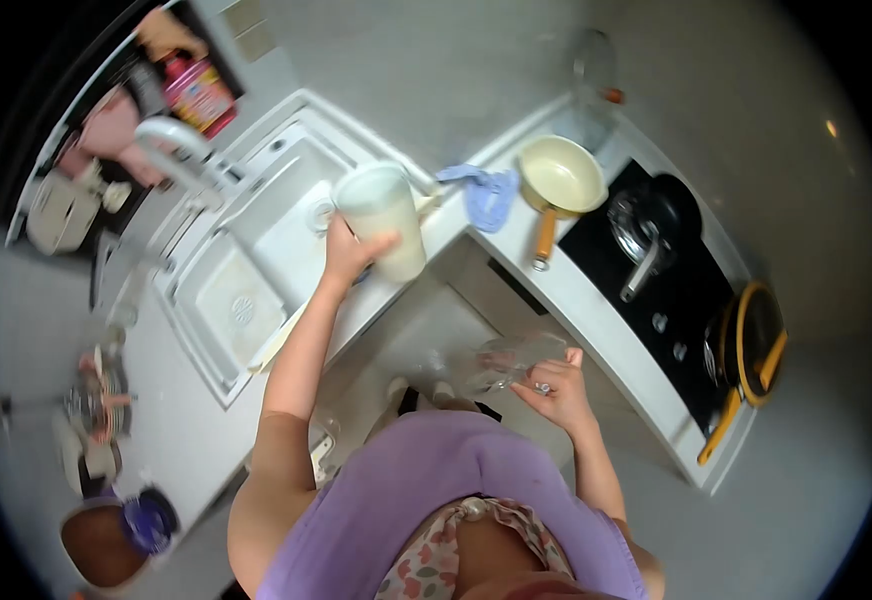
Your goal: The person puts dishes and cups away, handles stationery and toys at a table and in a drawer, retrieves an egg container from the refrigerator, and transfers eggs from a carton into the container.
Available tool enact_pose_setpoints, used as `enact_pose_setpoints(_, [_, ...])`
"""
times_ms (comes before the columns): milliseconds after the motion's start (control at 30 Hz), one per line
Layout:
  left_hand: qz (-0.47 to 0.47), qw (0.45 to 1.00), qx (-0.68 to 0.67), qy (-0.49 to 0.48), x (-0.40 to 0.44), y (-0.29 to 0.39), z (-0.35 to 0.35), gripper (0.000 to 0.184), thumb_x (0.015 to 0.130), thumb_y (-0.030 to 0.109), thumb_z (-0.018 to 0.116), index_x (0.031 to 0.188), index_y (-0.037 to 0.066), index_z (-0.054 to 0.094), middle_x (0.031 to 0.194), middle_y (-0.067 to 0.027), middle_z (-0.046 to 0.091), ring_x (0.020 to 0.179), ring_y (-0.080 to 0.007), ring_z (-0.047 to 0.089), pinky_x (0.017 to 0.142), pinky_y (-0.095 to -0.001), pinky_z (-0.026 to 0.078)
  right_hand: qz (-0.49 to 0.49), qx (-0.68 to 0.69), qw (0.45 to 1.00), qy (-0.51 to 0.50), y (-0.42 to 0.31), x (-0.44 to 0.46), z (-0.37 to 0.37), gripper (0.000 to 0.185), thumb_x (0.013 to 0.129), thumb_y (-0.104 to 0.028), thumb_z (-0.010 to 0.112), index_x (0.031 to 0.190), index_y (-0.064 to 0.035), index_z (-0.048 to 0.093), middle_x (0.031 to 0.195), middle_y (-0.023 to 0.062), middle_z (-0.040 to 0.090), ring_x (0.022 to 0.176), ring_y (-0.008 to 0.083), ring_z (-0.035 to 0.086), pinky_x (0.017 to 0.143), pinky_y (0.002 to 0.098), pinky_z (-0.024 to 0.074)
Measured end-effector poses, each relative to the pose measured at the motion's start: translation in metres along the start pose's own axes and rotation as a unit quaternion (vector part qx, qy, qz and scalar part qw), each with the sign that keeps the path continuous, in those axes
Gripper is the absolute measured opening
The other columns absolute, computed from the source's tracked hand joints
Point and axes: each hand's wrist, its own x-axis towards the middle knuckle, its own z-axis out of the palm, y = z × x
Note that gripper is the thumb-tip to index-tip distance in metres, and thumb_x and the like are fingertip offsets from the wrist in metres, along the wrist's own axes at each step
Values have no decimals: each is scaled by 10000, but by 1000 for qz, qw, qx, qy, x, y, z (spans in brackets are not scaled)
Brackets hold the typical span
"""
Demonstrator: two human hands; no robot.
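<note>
The left hand (349,254) is gripping the jug (388,208) by the sink (291,235), its long axis pointing forward, ahead-left of the right hand (560,393) (which is holding a clear item (509,358)).

Free gap: frame centre, between the container (388,225) and the clear item (511,358). Obstructions: faucet (224,174) at the sink (291,190), upper left; container before the sink's right end; pan handle (546,238), right of centre, pointing toward the front edge of the tabletop (596,315).
</note>
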Motion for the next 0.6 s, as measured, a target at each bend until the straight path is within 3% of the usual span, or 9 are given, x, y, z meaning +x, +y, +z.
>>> enact_pose_setpoints(67, [-146,959,-195,143,6,11,-35,504,738,340,617,1133,47,509,1032,-102,601,978,-240,581,857,-376,460,-20,8,1000,-6,-4,9,9,293,657,-149,717,546,-87,453,538,17,473,528,172,448,695,325,227])
enact_pose_setpoints(100, [-216,895,-334,203,16,14,-48,453,780,376,552,1113,70,532,1021,-90,606,972,-245,584,855,-376,464,-34,9,999,-11,-8,15,11,293,656,-150,719,545,-86,455,539,19,474,528,174,448,691,323,227])
enact_pose_setpoints(167, [-257,780,-540,183,27,-31,-90,437,768,378,545,1083,75,555,1045,-93,597,995,-264,568,876,-402,476,-58,10,998,-30,-15,23,16,291,655,-150,723,545,-82,462,541,24,478,527,178,448,688,320,231])
enact_pose_setpoints(300, [-221,708,-625,244,16,-47,-103,422,751,432,520,1051,142,583,1062,-72,592,1000,-266,561,879,-464,462,-98,21,993,-57,-27,33,30,260,652,-139,728,555,-67,497,552,34,501,523,184,445,674,317,240])
enact_pose_setpoints(367, [-219,668,-654,281,12,-44,-99,441,731,456,528,1044,150,587,1046,-58,596,1004,-248,560,881,-431,463,-121,35,990,-66,-35,39,33,249,650,-135,729,561,-62,508,557,34,512,521,185,441,668,318,237])
enact_pose_setpoints(433, [-225,728,-608,225,5,-35,-102,453,723,465,537,1052,155,579,1010,-49,601,991,-227,565,884,-400,462,-144,46,985,-85,-35,46,41,241,657,-126,727,561,-58,517,553,30,521,518,179,437,669,312,236])
enact_pose_setpoints(500, [-243,721,-592,266,-5,-29,-107,563,669,542,556,1074,151,563,1085,-58,574,1008,-226,559,864,-410,459,-148,49,981,-114,-39,49,45,240,660,-122,726,560,-56,518,550,28,523,519,173,438,677,308,239])
enact_pose_setpoints(600, [-226,752,-580,217,-43,-11,-109,593,696,557,599,1074,104,546,1044,-78,591,904,-241,607,809,-421,493,-178,56,969,-162,-48,61,56,235,658,-121,732,562,-54,527,575,23,566,526,158,447,686,302,245])
